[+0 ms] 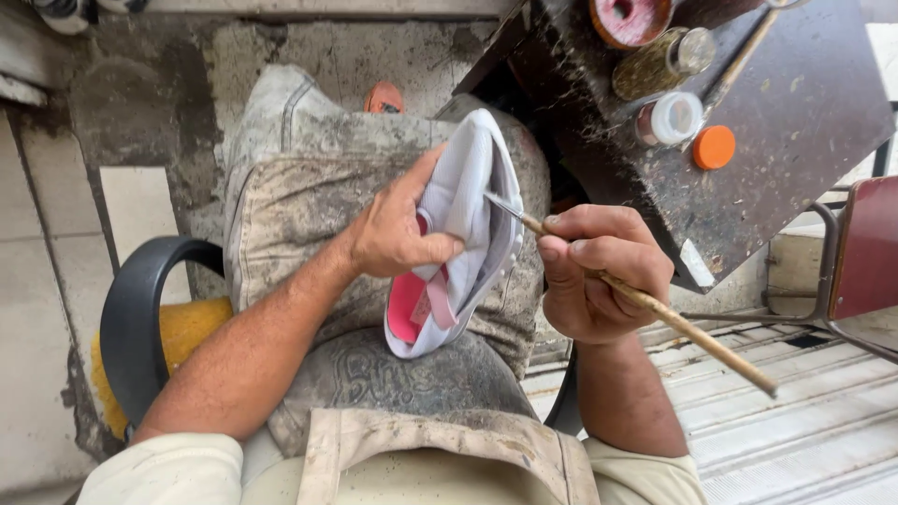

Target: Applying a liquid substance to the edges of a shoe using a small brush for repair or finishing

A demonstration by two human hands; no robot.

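Shoe (pixel 468 201) edge meets brush (pixel 645 301) tip, gripped.

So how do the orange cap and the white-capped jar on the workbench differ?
The orange cap lies loose and flat on the dark workbench; the white-capped jar lies on its side with its cap on. The orange cap is a bare lid, while the jar has a visible body. Both caps are round and sit close together.

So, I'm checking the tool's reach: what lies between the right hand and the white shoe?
In the head view, only the front of the thin wooden brush spans the gap from the right hand to the white shoe, its tip touching the shoe.
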